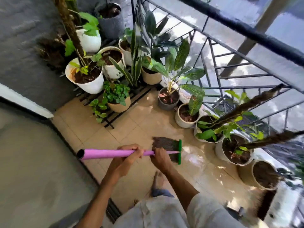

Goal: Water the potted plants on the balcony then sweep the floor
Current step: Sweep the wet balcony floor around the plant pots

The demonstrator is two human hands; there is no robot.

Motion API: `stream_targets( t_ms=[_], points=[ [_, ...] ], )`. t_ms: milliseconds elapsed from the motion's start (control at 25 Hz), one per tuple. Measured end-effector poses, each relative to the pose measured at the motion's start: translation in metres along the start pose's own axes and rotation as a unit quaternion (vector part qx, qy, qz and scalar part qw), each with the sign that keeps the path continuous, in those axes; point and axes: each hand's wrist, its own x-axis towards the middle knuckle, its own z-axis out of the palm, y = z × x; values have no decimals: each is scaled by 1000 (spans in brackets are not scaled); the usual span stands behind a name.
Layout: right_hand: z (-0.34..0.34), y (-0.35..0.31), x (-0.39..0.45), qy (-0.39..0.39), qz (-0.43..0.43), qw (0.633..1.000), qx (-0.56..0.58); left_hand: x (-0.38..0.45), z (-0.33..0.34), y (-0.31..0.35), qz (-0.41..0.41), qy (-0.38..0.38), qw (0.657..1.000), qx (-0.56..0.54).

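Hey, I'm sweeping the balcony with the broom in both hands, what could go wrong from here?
1. The tiled floor looks wet and glossy near the broom head, and a bare foot stands just behind it: a slip seems possible.
2. The row of pots along the railing sits close to the broom's right side; a wide stroke might knock one.
3. Wet bristles may smear dirt rather than gather it.
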Motion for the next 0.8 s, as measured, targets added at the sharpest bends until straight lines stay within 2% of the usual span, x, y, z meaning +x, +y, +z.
stream_targets(
  t_ms=[120,240,360,440,560,600,680,800],
  points=[
    [-30,58,7,39,68,996,40,51,43,16,19,-66,998,1],
    [-50,87,18,79,120,987,66,99,64,34,4,-108,994,-31],
    [-63,80,43,116,148,977,104,140,54,60,-16,-94,993,-71],
    [-70,53,62,140,151,971,120,161,30,72,-20,-68,994,-79],
    [-78,-4,102,209,96,968,104,189,-29,83,12,-36,998,-45],
    [-82,-26,119,205,83,969,108,200,-53,86,18,-21,999,-41],
    [-89,-72,153,148,79,979,115,220,-102,90,26,2,999,-35],
    [-102,-146,199,144,65,979,132,243,-170,97,38,17,999,-34]
  ],
)
